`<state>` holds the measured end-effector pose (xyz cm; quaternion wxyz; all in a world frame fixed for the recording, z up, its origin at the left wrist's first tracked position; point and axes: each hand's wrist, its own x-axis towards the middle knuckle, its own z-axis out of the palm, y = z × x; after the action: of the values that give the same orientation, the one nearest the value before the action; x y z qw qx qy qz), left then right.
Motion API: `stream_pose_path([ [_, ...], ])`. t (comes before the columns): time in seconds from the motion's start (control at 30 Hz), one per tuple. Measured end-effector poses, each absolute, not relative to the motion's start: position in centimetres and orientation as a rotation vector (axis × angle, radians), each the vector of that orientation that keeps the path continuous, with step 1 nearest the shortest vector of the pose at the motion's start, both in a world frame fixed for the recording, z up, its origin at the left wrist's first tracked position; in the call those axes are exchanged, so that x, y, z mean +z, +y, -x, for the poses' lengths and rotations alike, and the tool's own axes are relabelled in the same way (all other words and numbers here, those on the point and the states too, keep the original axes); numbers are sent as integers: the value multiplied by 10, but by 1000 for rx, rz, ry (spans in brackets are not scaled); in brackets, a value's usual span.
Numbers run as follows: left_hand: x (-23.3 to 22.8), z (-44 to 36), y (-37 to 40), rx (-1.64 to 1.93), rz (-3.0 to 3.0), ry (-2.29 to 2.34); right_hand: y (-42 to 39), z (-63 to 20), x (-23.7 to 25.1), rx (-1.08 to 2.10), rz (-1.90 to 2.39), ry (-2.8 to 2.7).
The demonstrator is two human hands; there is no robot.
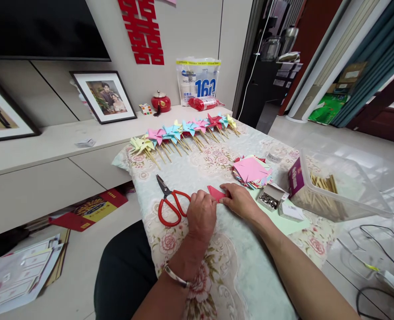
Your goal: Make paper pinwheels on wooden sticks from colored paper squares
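A small piece of red paper (216, 193), folded to a point, is between my two hands on the flowered tablecloth. My left hand (202, 212) is closed, its fingers curled at the paper's near left edge; its fingertips are partly hidden. From the other side my right hand (240, 201) pinches the paper between thumb and fingers. Scissors with red handles (169, 202) lie beside my left hand, blades slightly apart. Past my right hand is a stack of slit paper squares (252, 171), a pink one on top. An open small box of metal fasteners (271, 197) sits nearby.
Finished paper pinwheels (190, 129) on sticks lie in a row along the table's far side. At right, a clear plastic bin (343, 204) holds wooden sticks. A white cabinet (60, 153) with framed photos stands behind; cables (367, 240) lie on the floor at right.
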<state>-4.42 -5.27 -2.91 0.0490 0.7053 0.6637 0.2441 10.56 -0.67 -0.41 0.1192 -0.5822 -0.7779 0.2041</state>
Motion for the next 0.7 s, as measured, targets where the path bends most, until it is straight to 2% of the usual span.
stream_pose_path([
  [0.5,-33,46,-54,819,-2233,1991,-12,-104,3,581,1733,-2233],
  [0.7,-38,46,-56,892,-2256,1979,-10,-106,0,675,1749,-2150],
])
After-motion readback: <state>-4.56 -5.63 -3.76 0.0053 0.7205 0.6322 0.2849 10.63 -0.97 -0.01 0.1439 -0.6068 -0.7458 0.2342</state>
